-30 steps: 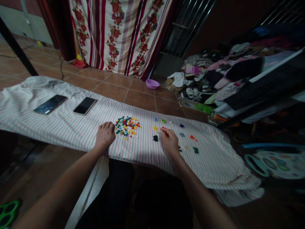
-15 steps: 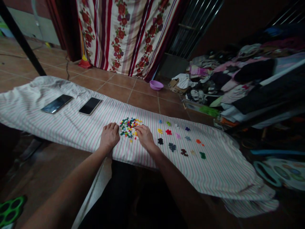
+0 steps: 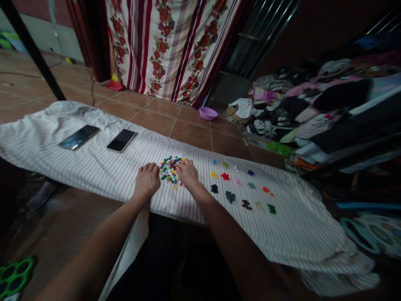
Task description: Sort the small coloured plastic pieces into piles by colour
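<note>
A mixed pile of small coloured pieces (image 3: 169, 169) lies on the striped cloth (image 3: 175, 205). My left hand (image 3: 148, 179) rests on the cloth at the pile's left edge, fingers curled together; whether anything is under them is hidden. At the pile's right side, my right hand (image 3: 187, 172) reaches in with thumb and forefinger pinched at the pieces, and what they hold is too small to name. Right of it sit separate one-colour clusters, among them red (image 3: 225, 177), yellow (image 3: 213, 175), black (image 3: 214, 189), dark grey (image 3: 230, 197), brown (image 3: 246, 205), green (image 3: 271, 208) and orange (image 3: 266, 190).
Two phones (image 3: 79, 137) (image 3: 121, 140) lie on the cloth at the left. Beyond it, a purple basin (image 3: 208, 113) and a broom (image 3: 115, 82) are on the tiled floor. Heaped clothes (image 3: 297, 100) stand at the right, and a dark pole (image 3: 34, 52) crosses the upper left.
My right hand has shifted slightly further over the pile, its fingers still pinched. My left hand stays at the pile's left edge. The whole view has moved a little.
</note>
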A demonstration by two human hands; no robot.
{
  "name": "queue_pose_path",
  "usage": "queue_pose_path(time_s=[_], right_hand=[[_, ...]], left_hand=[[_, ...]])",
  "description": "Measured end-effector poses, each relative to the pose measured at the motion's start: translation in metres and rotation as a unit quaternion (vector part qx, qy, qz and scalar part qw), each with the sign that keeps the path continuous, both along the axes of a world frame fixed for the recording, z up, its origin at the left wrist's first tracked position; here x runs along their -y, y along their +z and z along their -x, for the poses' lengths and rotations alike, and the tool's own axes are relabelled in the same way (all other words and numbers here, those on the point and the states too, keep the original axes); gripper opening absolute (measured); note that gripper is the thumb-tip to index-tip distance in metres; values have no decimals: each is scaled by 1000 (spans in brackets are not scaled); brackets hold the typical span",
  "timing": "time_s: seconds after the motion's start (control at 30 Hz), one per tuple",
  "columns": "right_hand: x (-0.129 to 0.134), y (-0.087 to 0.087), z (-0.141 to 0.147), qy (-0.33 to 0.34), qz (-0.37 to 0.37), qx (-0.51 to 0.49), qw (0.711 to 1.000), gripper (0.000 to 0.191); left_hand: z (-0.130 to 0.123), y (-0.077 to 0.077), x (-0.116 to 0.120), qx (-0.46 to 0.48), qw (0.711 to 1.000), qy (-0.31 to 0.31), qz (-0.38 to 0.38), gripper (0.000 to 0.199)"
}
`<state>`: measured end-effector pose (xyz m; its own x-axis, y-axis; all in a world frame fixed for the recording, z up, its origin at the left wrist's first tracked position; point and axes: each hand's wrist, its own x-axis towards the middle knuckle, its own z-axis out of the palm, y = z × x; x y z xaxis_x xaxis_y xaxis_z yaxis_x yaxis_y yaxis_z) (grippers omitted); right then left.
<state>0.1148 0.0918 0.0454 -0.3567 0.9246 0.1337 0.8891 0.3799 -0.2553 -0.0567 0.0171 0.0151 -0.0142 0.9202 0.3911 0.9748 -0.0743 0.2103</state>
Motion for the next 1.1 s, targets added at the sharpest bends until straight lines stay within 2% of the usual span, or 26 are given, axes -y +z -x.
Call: queue_pose_path(time_s=[0.33, 0.5, 0.7, 0.93, 1.1], right_hand=[[-20, 12, 14, 7, 34, 79, 996, 21], [-24, 9, 16, 12, 29, 84, 996, 16], [-25, -5, 11, 24, -29, 8, 999, 14], [-16, -18, 9, 0, -33, -108, 994, 11], [-5, -24, 8, 21, -55, -144, 988, 15]], left_hand=[[-1, -1, 0, 1, 1000, 3, 4, 21], [0, -2, -1, -6, 1000, 4, 2, 21], [-1, 1, 0, -1, 1000, 1, 3, 20], [-1, 0, 1, -10, 1000, -2, -6, 19], [0, -1, 1, -14, 1000, 0, -7, 20]])
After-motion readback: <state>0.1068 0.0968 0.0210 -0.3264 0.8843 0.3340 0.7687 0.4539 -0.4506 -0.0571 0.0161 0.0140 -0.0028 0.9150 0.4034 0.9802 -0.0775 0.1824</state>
